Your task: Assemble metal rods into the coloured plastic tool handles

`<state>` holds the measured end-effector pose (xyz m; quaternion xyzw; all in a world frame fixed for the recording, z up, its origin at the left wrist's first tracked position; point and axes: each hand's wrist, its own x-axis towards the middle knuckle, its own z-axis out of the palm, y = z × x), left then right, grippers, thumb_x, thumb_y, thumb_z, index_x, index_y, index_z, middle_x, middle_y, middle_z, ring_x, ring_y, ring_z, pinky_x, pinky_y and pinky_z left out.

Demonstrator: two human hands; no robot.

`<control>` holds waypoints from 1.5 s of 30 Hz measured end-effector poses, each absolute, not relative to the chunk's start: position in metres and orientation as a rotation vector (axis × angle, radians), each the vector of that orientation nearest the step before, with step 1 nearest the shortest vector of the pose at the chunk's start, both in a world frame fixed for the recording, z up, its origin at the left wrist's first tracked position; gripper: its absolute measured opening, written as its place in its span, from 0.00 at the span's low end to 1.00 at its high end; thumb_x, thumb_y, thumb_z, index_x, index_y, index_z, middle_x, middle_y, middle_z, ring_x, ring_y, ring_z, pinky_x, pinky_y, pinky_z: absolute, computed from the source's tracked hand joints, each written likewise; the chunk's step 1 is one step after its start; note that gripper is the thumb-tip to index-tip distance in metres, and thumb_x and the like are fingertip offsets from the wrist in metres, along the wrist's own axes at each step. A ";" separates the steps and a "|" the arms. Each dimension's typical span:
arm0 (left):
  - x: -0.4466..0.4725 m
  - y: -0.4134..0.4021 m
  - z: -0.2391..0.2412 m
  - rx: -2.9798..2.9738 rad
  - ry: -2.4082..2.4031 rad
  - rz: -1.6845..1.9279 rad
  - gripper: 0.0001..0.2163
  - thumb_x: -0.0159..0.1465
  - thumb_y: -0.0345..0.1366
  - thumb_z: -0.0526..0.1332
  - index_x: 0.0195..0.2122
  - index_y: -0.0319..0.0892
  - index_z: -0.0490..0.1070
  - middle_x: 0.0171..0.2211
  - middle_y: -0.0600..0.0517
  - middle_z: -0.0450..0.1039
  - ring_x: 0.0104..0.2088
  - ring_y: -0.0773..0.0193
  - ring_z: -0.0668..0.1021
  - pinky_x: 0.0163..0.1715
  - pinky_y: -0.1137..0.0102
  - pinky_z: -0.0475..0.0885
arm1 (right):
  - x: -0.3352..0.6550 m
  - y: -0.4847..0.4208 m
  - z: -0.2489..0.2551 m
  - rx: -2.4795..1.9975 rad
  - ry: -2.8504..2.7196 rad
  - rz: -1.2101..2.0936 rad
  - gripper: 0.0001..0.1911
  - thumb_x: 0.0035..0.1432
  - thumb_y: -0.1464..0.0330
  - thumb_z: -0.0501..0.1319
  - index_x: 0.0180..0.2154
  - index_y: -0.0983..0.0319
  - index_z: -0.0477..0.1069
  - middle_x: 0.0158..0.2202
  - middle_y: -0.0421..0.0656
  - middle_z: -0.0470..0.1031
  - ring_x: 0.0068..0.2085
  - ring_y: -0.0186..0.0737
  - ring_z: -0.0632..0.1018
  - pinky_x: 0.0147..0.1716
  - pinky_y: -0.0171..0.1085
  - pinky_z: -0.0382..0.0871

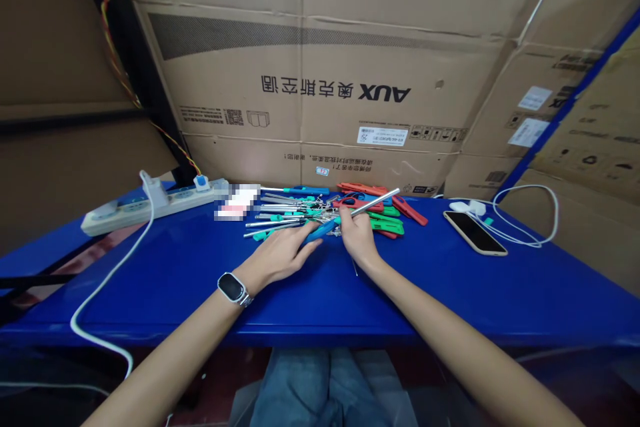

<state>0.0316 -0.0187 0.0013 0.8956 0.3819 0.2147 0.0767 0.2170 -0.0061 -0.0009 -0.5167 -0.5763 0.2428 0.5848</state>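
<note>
A long-nozzle lighter with a blue handle [321, 231] and a silver metal tube is held slantwise over the blue table, its tube pointing up to the right. My left hand [284, 252], wearing a watch, is closed around the handle's lower end. My right hand [358, 237] grips the lighter where handle and tube meet, thumb on top. Below my right hand a thin dark strand or rod shows; what it belongs to is hidden. Just behind my hands lies a pile of similar parts: silver tubes with green pieces [277, 217], red handles [413, 208] and green handles [387, 227].
A smartphone [475, 233] lies at the right beside a white charger and cable [530, 237]. At the left is a white power strip [150, 205] with plugs, its white cable [113, 277] running over the table edge. A cardboard wall [225, 80] stands behind.
</note>
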 end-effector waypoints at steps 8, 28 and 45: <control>0.036 -0.023 0.001 2.366 0.877 0.716 0.19 0.73 0.48 0.47 0.53 0.41 0.67 0.27 0.53 0.71 0.25 0.62 0.72 0.27 0.71 0.65 | 0.221 -0.012 0.004 -1.063 -1.499 0.504 0.23 0.60 0.54 0.49 0.17 0.58 0.50 0.15 0.35 0.50 0.19 0.29 0.54 0.18 0.32 0.48; 0.047 -0.026 -0.002 2.519 1.174 0.826 0.13 0.73 0.45 0.47 0.50 0.44 0.64 0.39 0.47 0.78 0.39 0.51 0.81 0.35 0.65 0.71 | 0.212 -0.019 -0.007 -1.187 -1.593 0.559 0.27 0.64 0.49 0.48 0.21 0.60 0.59 0.18 0.37 0.60 0.22 0.33 0.63 0.23 0.34 0.55; 0.064 -0.003 0.030 1.907 0.984 1.349 0.18 0.67 0.50 0.57 0.43 0.38 0.71 0.25 0.54 0.69 0.26 0.64 0.72 0.28 0.69 0.69 | 0.224 -0.015 0.016 -1.295 -1.913 0.326 0.12 0.66 0.59 0.52 0.45 0.57 0.64 0.28 0.40 0.76 0.28 0.43 0.77 0.28 0.36 0.63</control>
